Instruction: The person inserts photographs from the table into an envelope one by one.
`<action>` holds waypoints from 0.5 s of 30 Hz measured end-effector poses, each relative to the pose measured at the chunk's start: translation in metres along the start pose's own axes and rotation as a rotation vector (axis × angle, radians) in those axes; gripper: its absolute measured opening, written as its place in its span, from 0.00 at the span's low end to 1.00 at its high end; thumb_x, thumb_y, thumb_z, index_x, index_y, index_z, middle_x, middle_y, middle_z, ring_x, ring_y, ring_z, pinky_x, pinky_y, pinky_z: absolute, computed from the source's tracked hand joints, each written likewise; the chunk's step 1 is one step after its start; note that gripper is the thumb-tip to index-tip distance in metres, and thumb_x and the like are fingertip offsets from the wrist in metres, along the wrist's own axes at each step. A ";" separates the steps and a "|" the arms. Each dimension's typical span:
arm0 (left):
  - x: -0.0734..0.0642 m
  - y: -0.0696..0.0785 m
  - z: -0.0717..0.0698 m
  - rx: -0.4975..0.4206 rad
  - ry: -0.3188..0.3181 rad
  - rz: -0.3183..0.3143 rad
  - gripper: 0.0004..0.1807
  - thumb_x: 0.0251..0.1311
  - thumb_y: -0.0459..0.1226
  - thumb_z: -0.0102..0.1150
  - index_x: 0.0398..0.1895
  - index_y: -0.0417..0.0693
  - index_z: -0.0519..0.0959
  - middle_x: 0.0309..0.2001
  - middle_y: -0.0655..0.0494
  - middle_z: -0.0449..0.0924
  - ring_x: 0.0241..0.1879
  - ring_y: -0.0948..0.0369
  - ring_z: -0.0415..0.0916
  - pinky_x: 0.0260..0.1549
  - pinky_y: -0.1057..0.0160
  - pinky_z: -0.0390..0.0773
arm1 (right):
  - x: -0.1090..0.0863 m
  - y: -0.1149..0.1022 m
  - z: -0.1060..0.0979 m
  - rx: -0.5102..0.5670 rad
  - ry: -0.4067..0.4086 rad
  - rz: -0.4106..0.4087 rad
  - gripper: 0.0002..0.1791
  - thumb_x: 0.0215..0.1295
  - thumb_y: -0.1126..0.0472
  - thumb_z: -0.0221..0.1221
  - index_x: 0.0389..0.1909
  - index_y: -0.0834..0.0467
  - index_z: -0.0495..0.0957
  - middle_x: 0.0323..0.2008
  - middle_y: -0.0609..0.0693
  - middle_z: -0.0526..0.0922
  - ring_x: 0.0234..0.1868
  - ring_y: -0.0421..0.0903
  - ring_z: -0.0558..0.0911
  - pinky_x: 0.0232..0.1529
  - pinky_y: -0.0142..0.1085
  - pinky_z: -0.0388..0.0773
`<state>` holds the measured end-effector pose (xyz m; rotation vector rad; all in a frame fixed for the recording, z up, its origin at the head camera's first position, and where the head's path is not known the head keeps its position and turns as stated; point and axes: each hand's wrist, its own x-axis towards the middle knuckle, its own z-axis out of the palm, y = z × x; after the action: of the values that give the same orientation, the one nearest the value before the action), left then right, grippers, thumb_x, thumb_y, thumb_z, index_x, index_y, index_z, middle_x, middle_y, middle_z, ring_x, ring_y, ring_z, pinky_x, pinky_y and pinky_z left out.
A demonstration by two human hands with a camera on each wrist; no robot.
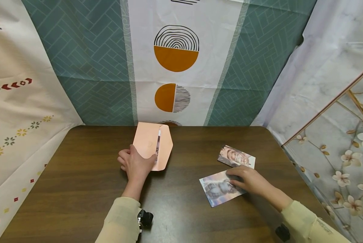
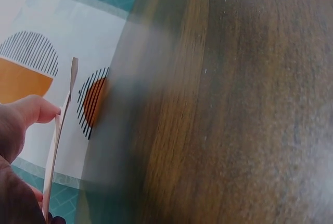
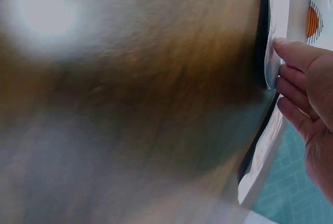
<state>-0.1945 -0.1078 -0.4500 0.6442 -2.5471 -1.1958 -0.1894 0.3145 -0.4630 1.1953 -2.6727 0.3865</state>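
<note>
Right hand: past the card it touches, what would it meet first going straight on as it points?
Across the table, the right hand would probably meet the peach envelope; height is unclear.

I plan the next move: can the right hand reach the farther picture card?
Probably yes: the farther card lies close beyond the right hand, mostly uncovered, though that hand touches the nearer card.

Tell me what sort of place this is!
Probably a little curtained-off work corner: patterned sheets hang on three sides of a wooden table, where the left hand holds a pink envelope.
</note>
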 end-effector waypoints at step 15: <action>-0.001 -0.003 -0.005 0.011 0.004 -0.010 0.58 0.51 0.48 0.77 0.79 0.26 0.60 0.59 0.30 0.58 0.63 0.36 0.52 0.59 0.34 0.60 | 0.069 -0.009 0.014 0.082 -0.162 -0.101 0.16 0.65 0.68 0.72 0.53 0.63 0.88 0.51 0.57 0.90 0.53 0.54 0.88 0.54 0.51 0.84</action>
<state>-0.1908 -0.1127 -0.4493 0.6618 -2.5513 -1.1834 -0.2286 0.2557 -0.4558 1.4378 -2.7396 0.4022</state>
